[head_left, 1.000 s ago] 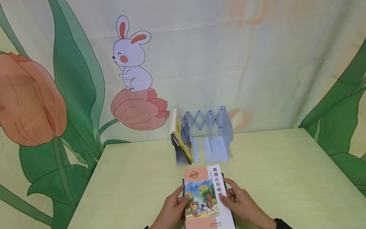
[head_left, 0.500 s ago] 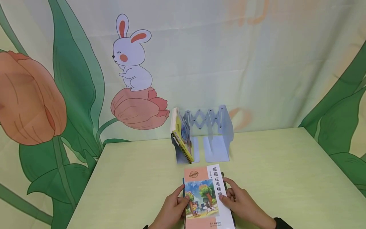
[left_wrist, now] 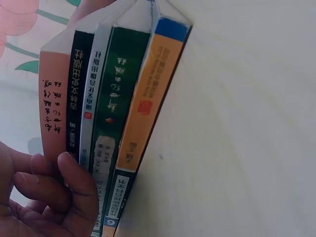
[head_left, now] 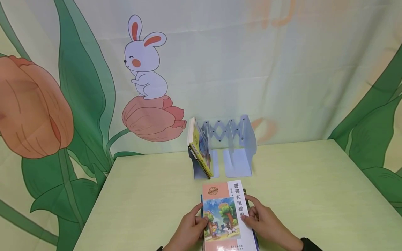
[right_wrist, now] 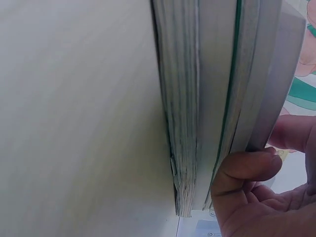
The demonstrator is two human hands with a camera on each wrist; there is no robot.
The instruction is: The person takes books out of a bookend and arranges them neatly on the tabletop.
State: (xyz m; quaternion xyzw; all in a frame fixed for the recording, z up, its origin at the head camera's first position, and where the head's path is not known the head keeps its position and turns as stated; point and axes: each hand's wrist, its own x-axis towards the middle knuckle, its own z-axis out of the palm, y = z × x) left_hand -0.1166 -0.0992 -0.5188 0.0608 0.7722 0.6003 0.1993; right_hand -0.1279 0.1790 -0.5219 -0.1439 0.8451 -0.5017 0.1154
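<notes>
Book stack (left_wrist: 113,98) lies on counter (head_left: 150,195), near end cut off in head view. On pink-and-white top book (head_left: 222,216) we read 哥哥在电梯里; on black spine (left_wrist: 79,74), 吉林文史出版社; on green spine (left_wrist: 121,69), 新世纪出版社; on orange bottom spine (left_wrist: 153,94), numeral 6, smaller lettering too blurred for us. Left hand (head_left: 189,225) and right hand (head_left: 267,221) grip stack from either side, thumbs on cover, fingers curled along edges. Just beyond stands pale blue rack (head_left: 249,139), leaning books (head_left: 199,150) at its left; we cannot make out their titles.
</notes>
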